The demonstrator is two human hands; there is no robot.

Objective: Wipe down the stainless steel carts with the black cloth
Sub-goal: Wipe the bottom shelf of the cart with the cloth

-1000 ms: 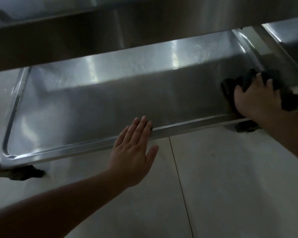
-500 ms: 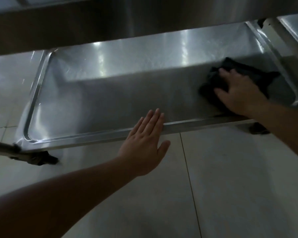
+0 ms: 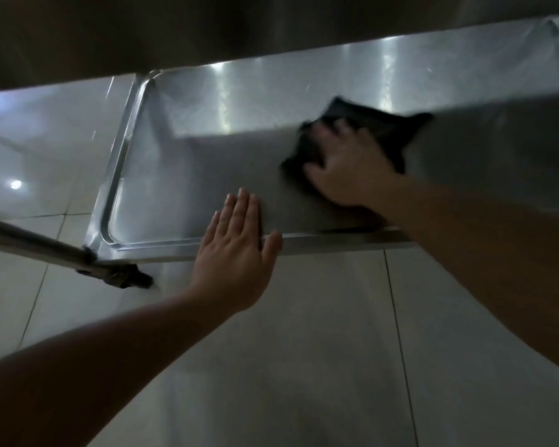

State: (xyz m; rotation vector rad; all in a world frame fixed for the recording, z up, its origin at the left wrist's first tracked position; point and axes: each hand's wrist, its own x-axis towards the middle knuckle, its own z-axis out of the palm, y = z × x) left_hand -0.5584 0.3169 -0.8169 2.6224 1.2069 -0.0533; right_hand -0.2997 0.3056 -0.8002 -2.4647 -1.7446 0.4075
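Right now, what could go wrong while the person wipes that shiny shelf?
The cart stands on a wheel, so it might roll on the smooth floor if the left hand on the shelf edge slips. The right hand only presses the cloth, which looks bunched, so it could slide out or miss spots.

A: Item one? 
B: Right hand (image 3: 349, 166), pressed flat on black cloth (image 3: 362, 130), bottom cart shelf (image 3: 188, 175).
A: Item two? 
B: Left hand (image 3: 236, 253), fingers straight, resting on shelf's front rim; tiled floor (image 3: 304, 350) beneath.
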